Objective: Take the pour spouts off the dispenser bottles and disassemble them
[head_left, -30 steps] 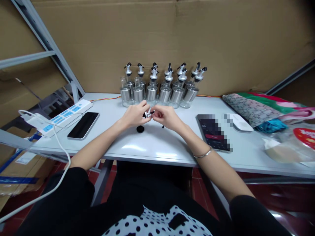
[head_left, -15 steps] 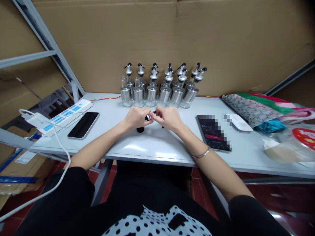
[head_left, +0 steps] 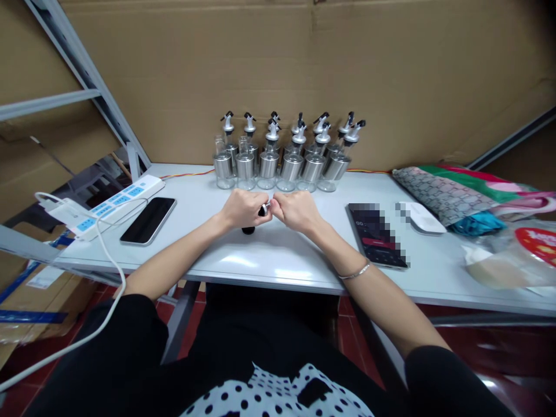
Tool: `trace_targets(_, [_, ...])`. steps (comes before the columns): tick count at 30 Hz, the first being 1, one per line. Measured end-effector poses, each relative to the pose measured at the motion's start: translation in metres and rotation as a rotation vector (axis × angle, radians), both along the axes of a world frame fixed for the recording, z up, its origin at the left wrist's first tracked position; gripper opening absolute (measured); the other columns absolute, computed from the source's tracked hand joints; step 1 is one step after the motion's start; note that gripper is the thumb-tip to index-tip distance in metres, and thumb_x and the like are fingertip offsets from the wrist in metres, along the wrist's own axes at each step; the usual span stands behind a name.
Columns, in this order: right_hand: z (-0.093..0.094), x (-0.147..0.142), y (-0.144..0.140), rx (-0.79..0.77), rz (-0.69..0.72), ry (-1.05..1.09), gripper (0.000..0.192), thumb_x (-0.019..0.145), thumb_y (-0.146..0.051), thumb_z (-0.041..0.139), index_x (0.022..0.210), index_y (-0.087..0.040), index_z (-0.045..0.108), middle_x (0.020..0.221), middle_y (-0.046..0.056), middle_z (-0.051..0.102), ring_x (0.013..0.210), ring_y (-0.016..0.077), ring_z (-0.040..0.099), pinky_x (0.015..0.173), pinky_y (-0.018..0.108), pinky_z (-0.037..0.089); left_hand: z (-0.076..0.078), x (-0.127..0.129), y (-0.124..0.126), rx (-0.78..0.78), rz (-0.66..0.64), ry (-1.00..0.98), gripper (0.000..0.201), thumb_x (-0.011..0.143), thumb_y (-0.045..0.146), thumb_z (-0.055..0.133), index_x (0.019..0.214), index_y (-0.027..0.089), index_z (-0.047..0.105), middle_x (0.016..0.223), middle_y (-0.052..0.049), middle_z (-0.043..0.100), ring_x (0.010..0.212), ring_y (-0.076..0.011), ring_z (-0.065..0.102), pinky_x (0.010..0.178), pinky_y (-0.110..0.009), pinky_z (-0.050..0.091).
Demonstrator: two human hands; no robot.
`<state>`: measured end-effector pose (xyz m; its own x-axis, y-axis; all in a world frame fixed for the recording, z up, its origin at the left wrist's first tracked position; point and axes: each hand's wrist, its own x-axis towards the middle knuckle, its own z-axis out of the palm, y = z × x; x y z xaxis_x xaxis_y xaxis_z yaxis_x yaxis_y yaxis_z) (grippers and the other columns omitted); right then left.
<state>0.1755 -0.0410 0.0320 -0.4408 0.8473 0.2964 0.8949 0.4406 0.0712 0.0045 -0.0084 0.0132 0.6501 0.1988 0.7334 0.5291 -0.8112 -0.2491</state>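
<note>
Over the middle of the white table point(head_left: 269, 255), my left hand point(head_left: 243, 208) and my right hand point(head_left: 296, 211) meet knuckle to knuckle. Between their fingertips they pinch a small silver and black pourer cap point(head_left: 264, 209), mostly hidden by the fingers. A small black round piece point(head_left: 248, 230) lies on the table just under my left hand. Behind the hands stands a cluster of several glass and steel oil bottles point(head_left: 286, 156) with pourer tops, against the cardboard wall.
At the left lie a black phone point(head_left: 148, 220) and a white power strip point(head_left: 108, 205) with a white cable. On the right are a second phone point(head_left: 377, 234), a white mouse point(head_left: 420, 217), patterned fabric point(head_left: 456, 188) and plastic bags point(head_left: 508, 255).
Both hands have closed in together around the cap and sunk slightly toward the table. The cap shows less than before.
</note>
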Motion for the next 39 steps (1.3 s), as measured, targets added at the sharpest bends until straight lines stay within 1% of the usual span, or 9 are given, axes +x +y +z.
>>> trace_targets(10, [0.002,0.001,-0.001,0.01,0.059,-0.049,0.041,0.093,-0.032,0.033,0.086,-0.011,0.068,0.071,0.011,0.069,0.06,0.0181,0.055,0.054,0.03,0.015,-0.002,0.0,-0.001,0.065,-0.066,-0.027,0.013,0.073,0.022,0.047,0.062,0.018,0.05,0.048,0.001,0.053,0.043,-0.0126,0.046,0.045,-0.026,0.026])
trace_targets(18, [0.003,-0.001,-0.003,-0.015,0.06,0.009,0.035,0.091,-0.028,0.036,0.083,-0.011,0.066,0.071,0.011,0.069,0.061,0.0178,0.056,0.054,0.03,0.017,-0.001,-0.001,-0.001,-0.021,0.01,0.037,0.015,0.073,0.026,0.045,0.06,0.02,0.048,0.046,0.001,0.049,0.043,-0.0133,0.046,0.045,-0.027,0.028])
trace_targets(21, [0.002,0.0,-0.003,-0.024,0.081,0.024,0.033,0.089,-0.028,0.038,0.079,-0.012,0.065,0.068,0.01,0.067,0.06,0.0179,0.055,0.054,0.03,0.018,0.0,-0.001,-0.003,-0.03,0.0,0.025,0.015,0.072,0.027,0.044,0.059,0.02,0.046,0.045,0.001,0.047,0.043,-0.0133,0.045,0.045,-0.027,0.029])
trace_targets(23, [0.0,0.001,-0.002,-0.028,0.109,0.111,0.034,0.089,-0.026,0.035,0.073,-0.014,0.062,0.063,0.008,0.064,0.057,0.0167,0.053,0.055,0.029,0.022,0.002,-0.001,-0.006,-0.029,-0.036,-0.001,0.016,0.073,0.026,0.044,0.059,0.02,0.045,0.045,0.001,0.047,0.043,-0.0131,0.045,0.046,-0.027,0.03])
trace_targets(28, [-0.005,0.007,0.001,0.056,0.113,0.568,0.05,0.094,-0.024,0.011,0.067,-0.018,0.053,0.054,0.002,0.051,0.051,0.0133,0.048,0.056,0.025,0.031,0.013,-0.001,-0.017,-0.014,-0.094,-0.131,0.019,0.079,0.028,0.042,0.062,0.02,0.046,0.048,0.002,0.049,0.043,-0.0114,0.046,0.049,-0.025,0.034])
trace_targets(30, [-0.004,0.009,0.004,0.094,0.087,0.613,0.046,0.094,-0.028,0.015,0.066,-0.019,0.051,0.054,0.001,0.048,0.052,0.0135,0.047,0.056,0.025,0.031,0.016,-0.002,-0.018,0.013,-0.102,-0.173,0.019,0.08,0.028,0.042,0.063,0.02,0.046,0.048,0.002,0.049,0.044,-0.0111,0.046,0.05,-0.025,0.035])
trace_targets(33, [0.001,0.012,0.009,0.075,-0.041,0.561,0.04,0.094,-0.028,0.024,0.067,-0.019,0.051,0.054,0.0,0.049,0.052,0.014,0.048,0.056,0.026,0.029,0.015,-0.006,-0.011,0.047,-0.127,-0.195,0.017,0.079,0.026,0.044,0.063,0.02,0.045,0.049,0.003,0.05,0.044,-0.0106,0.045,0.049,-0.025,0.034])
trace_targets(36, [0.005,0.021,0.016,-0.014,-0.17,0.416,0.037,0.094,-0.029,0.03,0.071,-0.018,0.057,0.063,0.004,0.06,0.061,0.0167,0.055,0.059,0.027,0.029,0.012,-0.011,0.0,0.007,-0.079,-0.174,0.018,0.079,0.027,0.044,0.062,0.02,0.044,0.049,0.002,0.049,0.044,-0.0106,0.045,0.048,-0.024,0.033])
trace_targets(39, [0.004,0.034,0.024,-0.17,-0.271,0.237,0.037,0.094,-0.027,0.031,0.079,-0.016,0.063,0.082,0.012,0.069,0.077,0.0222,0.062,0.064,0.028,0.032,0.01,-0.016,0.008,-0.031,-0.022,-0.176,0.02,0.08,0.029,0.043,0.061,0.02,0.043,0.048,0.003,0.047,0.043,-0.0103,0.044,0.048,-0.024,0.033])
